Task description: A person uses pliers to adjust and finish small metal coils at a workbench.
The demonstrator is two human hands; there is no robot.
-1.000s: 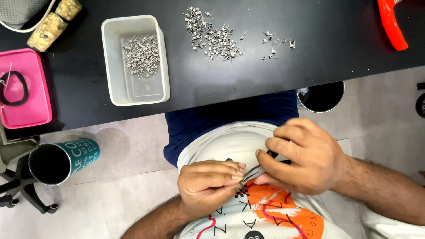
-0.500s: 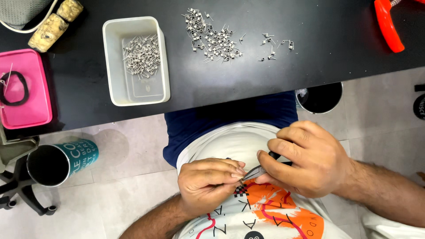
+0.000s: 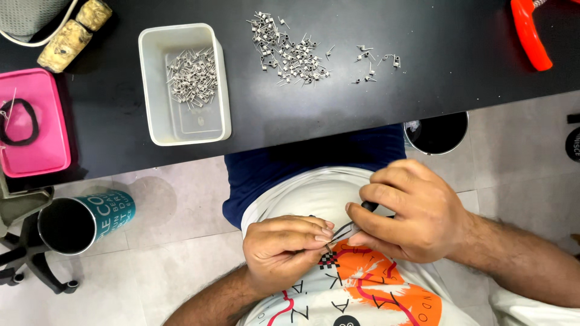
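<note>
Left hand: closed, fingertips pinched on a small metal piece held over the lap, near the body. Right hand: closed around dark tweezers, tips brought to that piece. Black tabletop, far side: white rectangular tray of small metal clips, loose clip pile to its right, pink box at left.

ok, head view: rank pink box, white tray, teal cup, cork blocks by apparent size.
1. White tray
2. Pink box, cut off by the frame edge, so its rank against the tray is unsure
3. Teal cup, closer to the camera
4. Cork blocks
</note>
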